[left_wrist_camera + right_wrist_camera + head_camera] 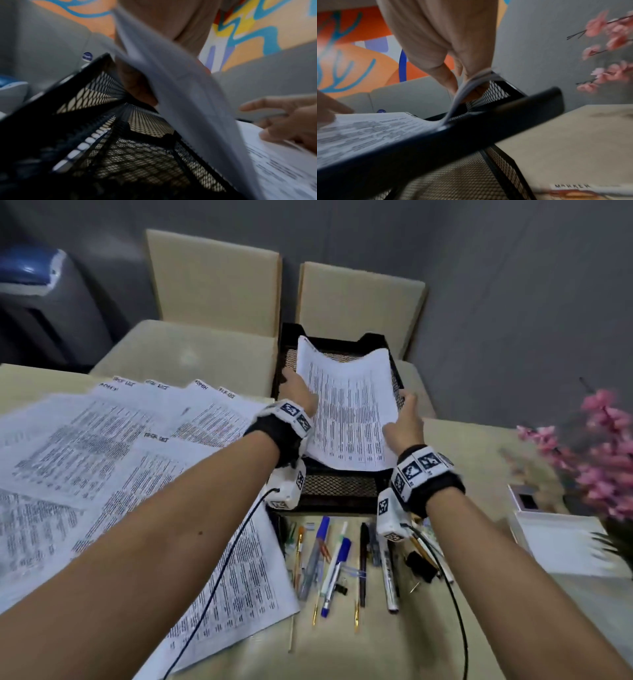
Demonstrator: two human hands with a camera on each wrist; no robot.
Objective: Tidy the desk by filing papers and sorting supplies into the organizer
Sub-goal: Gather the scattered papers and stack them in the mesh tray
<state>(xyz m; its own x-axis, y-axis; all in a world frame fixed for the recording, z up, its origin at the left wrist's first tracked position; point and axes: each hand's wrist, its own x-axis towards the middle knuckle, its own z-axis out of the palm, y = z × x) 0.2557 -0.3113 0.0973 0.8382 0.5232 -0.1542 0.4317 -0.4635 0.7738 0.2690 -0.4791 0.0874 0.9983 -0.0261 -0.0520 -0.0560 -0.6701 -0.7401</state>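
- While both hands grip it, the white printed paper sheet [346, 409] sags over the black mesh wire tray organizer [339, 491] on the beige tabletop [472, 446].
- Left hand [298, 392] clasps the sheet's left edge.
- Right hand [407, 419] pinches its right edge.
- Assorted loose pens [337, 566] lie just before the organizer.

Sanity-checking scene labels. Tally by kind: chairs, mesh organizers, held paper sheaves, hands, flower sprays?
Chairs: 2
Mesh organizer: 1
Sheaf of papers: 1
Hands: 2, the left hand and the right hand, each gripping one side of the sheaf
Flower spray: 1
Total: 7
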